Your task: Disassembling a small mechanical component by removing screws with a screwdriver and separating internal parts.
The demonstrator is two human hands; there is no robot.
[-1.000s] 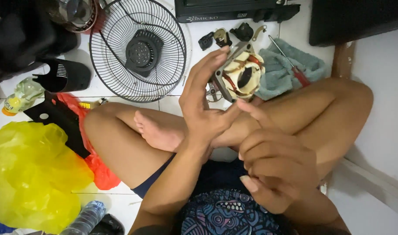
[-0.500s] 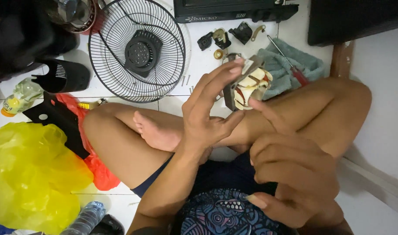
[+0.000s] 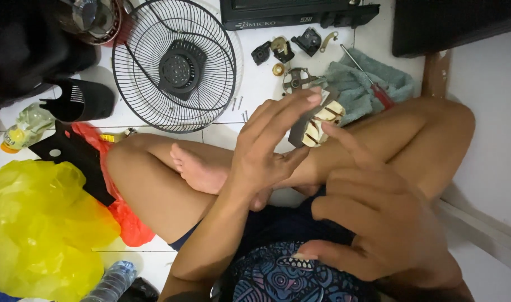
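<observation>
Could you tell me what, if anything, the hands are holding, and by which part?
The left hand holds the fan motor stator by its edges, fingertips on top; the right hand holds nothing.

Person seen from above, lower centre of frame: bare forearms, bare left hand (image 3: 266,159) and right hand (image 3: 378,223), bare legs and foot, dark shorts, blue patterned shirt.

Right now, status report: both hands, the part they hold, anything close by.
Left hand pinching the motor stator, fingers spread. Right hand open, index finger touching the stator's side. Green cloth and screwdriver just behind; fan grille off to the left.
</observation>
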